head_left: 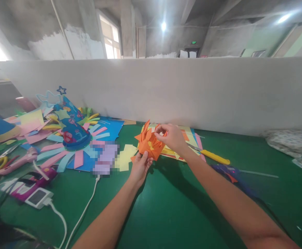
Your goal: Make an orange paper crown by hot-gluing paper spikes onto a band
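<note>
An orange folded-paper flower (149, 144) with pointed petals is held up over the green table. My left hand (141, 167) grips it from below, thumb in front and fingers curled around its base. At the flower's upper right, my right hand (173, 137) is closed in a pinch, thumb and forefinger at a petal's edge. The exact contact of those fingertips is partly hidden. Behind the flower lies a stack of coloured paper (192, 136). A yellow-handled utility knife (214, 156) rests just to the right of the stack.
A blue glue gun (225, 171) lies right, a pink one (17, 162) left. Decorated blue cone hats (74, 129) stand among paper strips. A blurred phone-like object (105, 159) is cabled near a power strip (33, 192). A white partition (166, 90) rises behind the green table (163, 214).
</note>
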{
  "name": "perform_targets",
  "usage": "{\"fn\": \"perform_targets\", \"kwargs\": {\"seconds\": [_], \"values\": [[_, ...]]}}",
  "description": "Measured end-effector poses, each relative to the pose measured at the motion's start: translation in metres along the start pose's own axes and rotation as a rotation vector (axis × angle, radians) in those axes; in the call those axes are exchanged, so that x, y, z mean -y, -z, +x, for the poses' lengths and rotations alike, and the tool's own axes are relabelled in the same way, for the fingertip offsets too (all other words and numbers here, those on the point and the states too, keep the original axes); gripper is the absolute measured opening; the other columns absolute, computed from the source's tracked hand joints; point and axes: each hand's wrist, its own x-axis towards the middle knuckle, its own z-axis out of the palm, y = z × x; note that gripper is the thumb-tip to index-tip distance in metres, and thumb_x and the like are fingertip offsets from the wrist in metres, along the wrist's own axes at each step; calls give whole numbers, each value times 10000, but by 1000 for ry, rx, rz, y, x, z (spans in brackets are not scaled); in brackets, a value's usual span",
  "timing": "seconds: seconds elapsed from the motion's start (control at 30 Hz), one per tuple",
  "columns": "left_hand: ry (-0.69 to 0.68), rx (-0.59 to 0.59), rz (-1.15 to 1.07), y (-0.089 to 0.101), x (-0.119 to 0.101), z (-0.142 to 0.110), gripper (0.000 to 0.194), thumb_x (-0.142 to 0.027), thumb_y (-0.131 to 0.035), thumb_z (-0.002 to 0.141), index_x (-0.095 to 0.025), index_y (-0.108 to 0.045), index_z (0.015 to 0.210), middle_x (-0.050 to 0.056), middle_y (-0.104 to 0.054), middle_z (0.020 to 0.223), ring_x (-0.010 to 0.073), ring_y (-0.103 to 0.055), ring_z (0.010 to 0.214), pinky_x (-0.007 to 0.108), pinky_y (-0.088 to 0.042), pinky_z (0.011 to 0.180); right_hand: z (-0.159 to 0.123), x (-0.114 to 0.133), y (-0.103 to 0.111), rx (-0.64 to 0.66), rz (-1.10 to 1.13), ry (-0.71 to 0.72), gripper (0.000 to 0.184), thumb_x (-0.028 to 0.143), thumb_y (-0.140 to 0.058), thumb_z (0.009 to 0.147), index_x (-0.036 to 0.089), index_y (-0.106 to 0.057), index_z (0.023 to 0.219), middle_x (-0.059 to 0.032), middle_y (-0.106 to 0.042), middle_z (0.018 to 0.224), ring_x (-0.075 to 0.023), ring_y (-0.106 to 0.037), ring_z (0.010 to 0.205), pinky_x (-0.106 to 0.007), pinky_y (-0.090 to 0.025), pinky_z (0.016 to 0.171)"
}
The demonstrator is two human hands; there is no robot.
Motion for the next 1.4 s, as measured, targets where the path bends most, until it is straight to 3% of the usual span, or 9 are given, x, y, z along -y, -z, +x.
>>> {"fn": "perform_targets", "kwargs": {"seconds": [0.13, 0.27, 0.4, 0.73, 1.03, 1.4], "values": [[1, 5, -2, -1, 1, 0, 273, -276, -717, 703, -164, -543, 880, -20, -606, 721, 51, -609, 605, 132, -510, 571, -9, -4, -4, 33, -41, -43, 59, 233, -572, 697, 213, -592, 644, 21, -672, 707, -148, -565, 678, -315, -368, 746], [28, 6, 12, 0, 2, 0, 257, -277, -706, 715, -154, -535, 861, -18, -600, 690, 51, -603, 595, 128, -500, 559, -12, -4, -1, 72, -95, -49, 42, 232, -577, 690, 219, -599, 657, 25, -689, 720, -175, -582, 746, -406, -270, 872], [49, -5, 3, -2, 1, -2, 241, -268, -696, 725, -150, -524, 845, -27, -582, 670, 42, -586, 574, 120, -486, 543, -8, -1, 4, 107, -141, 38, 132, 205, -556, 707, 251, -654, 783, 20, -701, 705, -195, -561, 808, -420, -224, 874], [60, -9, 2, -6, 1, -7, 260, -293, -709, 704, -153, -525, 821, -32, -556, 664, 42, -559, 566, 140, -461, 549, -10, 6, 2, 203, -337, 127, 182, 208, -531, 744, 230, -656, 614, -1, -672, 644, -199, -552, 835, -460, -118, 928], [61, -17, 25, -10, 0, -9, 301, -293, -738, 671, -143, -573, 873, -29, -574, 684, 40, -551, 554, 144, -453, 531, -8, 12, 3, 270, -338, 106, 169, 198, -544, 719, 222, -669, 608, -11, -678, 657, -189, -558, 782, -425, -180, 890], [72, -8, 12, -7, 2, -7, 262, -297, -752, 650, -122, -575, 733, -25, -567, 611, 38, -549, 535, 121, -459, 515, -13, 12, 3, 286, -275, 108, 182, 185, -540, 729, 222, -647, 587, -3, -694, 698, -194, -567, 801, -450, -158, 921]]}}
